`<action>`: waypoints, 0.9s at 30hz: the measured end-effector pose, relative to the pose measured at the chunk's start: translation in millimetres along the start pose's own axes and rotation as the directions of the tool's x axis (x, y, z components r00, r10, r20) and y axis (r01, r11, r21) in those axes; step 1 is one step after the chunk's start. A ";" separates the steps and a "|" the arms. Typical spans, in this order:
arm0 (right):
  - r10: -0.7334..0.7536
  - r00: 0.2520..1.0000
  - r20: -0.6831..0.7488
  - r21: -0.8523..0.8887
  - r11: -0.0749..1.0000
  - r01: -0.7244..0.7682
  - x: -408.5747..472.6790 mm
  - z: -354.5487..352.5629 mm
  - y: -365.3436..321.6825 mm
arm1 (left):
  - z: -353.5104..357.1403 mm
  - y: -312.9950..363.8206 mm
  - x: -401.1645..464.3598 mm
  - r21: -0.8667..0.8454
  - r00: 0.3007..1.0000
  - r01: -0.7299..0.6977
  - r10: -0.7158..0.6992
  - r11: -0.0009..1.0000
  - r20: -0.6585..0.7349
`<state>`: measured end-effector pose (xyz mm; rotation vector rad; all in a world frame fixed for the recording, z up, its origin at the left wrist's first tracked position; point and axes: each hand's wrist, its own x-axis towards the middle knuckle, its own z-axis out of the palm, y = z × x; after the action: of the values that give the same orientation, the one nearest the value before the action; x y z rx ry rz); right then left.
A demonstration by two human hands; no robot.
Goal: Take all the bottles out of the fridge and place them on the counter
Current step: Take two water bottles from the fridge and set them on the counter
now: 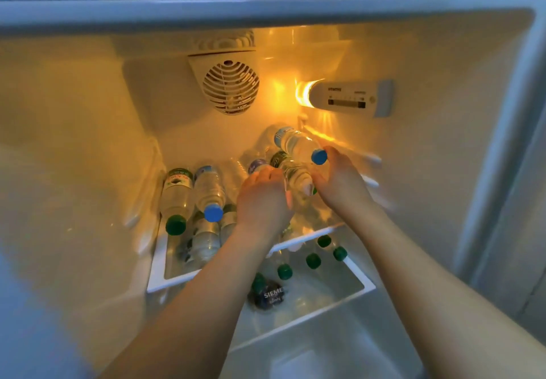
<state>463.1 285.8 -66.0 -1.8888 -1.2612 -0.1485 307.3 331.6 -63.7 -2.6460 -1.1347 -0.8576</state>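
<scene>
Both my arms reach into the lit fridge. My right hand [339,180] holds a clear blue-capped bottle [298,142] lifted off the stack, its cap toward me. My left hand [263,198] curls around the neck end of another clear bottle [295,176] just below; its cap is hidden. At the shelf's left lie a green-capped bottle [175,195] and a blue-capped bottle [210,191], with more bottles under them. Several green-capped bottles [313,260] stand below the glass shelf [161,266].
A round fan grille [231,86] sits on the back wall. A control panel with lamp [350,98] juts from the right wall. A white-rimmed drawer [369,285] lies under the shelf. The fridge's right frame [502,142] stands close by my right arm.
</scene>
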 end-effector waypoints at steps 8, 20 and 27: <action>-0.086 0.990 -0.115 -0.202 0.977 0.062 36.9 23.9 7.7 | 23.7 -12.9 11.9 0.176 0.994 0.036 -0.053 0.984 0.092; -0.091 0.980 -0.179 0.032 0.995 0.098 35.9 34.5 15.8 | 33.8 -14.3 13.3 0.203 0.990 0.116 -0.130 0.972 0.056; -0.112 0.971 -0.211 0.030 0.992 0.120 39.0 34.5 17.5 | 34.4 -14.3 13.7 0.155 0.994 0.108 -0.108 0.982 -0.010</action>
<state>484.7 334.8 -78.2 -1.7146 -1.2202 -0.3702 320.3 361.8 -86.0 -2.4774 -1.2991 -0.7551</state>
